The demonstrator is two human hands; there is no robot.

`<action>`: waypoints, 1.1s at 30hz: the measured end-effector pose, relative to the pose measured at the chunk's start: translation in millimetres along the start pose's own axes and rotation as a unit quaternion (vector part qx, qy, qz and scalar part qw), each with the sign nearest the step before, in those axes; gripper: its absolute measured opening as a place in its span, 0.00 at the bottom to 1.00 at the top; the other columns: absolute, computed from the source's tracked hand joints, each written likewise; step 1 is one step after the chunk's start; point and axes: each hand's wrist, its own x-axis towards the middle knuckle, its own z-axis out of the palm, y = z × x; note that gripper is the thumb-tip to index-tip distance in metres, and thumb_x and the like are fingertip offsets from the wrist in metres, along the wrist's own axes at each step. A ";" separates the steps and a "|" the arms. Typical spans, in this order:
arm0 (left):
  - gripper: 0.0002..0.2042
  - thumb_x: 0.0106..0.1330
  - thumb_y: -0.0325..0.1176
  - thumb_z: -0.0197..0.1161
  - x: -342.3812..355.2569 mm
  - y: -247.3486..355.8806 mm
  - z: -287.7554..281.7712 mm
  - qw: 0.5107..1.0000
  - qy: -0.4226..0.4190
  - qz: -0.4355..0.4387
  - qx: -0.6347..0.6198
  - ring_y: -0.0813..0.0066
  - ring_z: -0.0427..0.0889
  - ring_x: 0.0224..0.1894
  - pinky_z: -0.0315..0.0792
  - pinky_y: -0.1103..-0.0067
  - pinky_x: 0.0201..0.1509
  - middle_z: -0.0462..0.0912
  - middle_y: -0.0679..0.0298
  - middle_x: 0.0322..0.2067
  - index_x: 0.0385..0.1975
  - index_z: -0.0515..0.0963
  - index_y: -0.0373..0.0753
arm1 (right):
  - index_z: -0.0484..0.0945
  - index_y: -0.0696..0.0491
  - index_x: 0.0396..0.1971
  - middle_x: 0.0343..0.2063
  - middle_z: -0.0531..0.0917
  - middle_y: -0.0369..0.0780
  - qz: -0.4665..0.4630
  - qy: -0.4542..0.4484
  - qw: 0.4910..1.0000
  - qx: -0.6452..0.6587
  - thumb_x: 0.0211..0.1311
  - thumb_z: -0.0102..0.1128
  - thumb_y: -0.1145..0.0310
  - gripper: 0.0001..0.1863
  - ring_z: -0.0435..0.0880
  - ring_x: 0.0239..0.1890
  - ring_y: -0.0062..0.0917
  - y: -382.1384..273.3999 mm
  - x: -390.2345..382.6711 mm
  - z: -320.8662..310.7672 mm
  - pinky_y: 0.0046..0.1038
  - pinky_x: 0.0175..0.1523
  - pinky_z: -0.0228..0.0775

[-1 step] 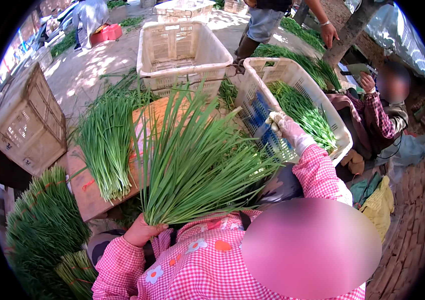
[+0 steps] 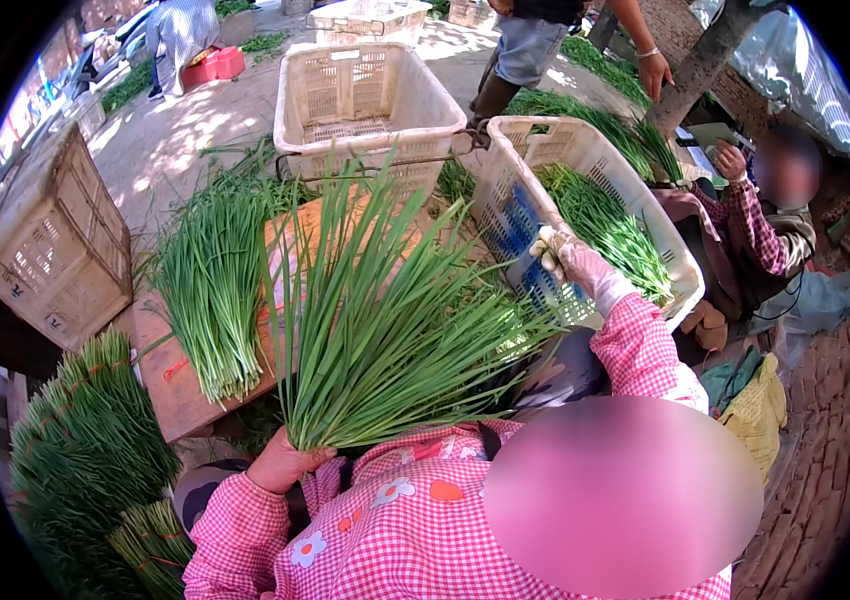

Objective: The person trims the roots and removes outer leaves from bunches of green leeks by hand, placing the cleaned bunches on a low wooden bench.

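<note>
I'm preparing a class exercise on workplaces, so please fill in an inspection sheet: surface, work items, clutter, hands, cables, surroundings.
Surface: reddish-brown board, partly covered by a bundle of green stalks.
Work items: fanned green bunch; tied bundles at left; white crate holding greens.
Clutter: yellow sack, lower right.
Hands: left hand grips the fanned green bunch by its base; right hand overlaps the white crate in view, contact unclear.
Cables: thin dark cord near a seated person.
Surroundings: standing person; open crate beyond the board.
</note>
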 end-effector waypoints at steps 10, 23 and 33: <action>0.13 0.57 0.22 0.59 0.9 5.0 1.9 0.999 -0.016 -0.021 0.019 0.81 0.73 0.37 0.68 0.81 0.43 0.77 0.69 0.36 0.43 0.74 0.36 | 0.74 0.55 0.34 0.31 0.78 0.48 -0.197 0.054 0.919 -0.337 0.57 0.52 0.58 0.15 0.76 0.38 0.42 19.0 -28.6 44.6 0.36 0.43 0.65; 0.13 0.56 0.22 0.59 1.7 5.6 5.1 0.997 -0.037 0.005 0.064 0.81 0.73 0.37 0.68 0.80 0.43 0.77 0.70 0.35 0.42 0.74 0.35 | 0.75 0.56 0.35 0.17 0.69 0.31 0.006 -0.111 0.990 -0.088 0.57 0.53 0.49 0.23 0.65 0.19 0.15 -14.9 -16.0 49.2 0.18 0.24 0.58; 0.13 0.56 0.21 0.59 2.5 -11.1 0.3 0.995 -0.040 0.061 0.061 0.81 0.72 0.39 0.68 0.80 0.46 0.77 0.70 0.37 0.43 0.74 0.36 | 0.72 0.50 0.28 0.19 0.73 0.26 -0.071 0.112 0.959 0.250 0.60 0.51 0.66 0.05 0.61 0.16 0.07 22.6 0.7 77.8 0.11 0.18 0.51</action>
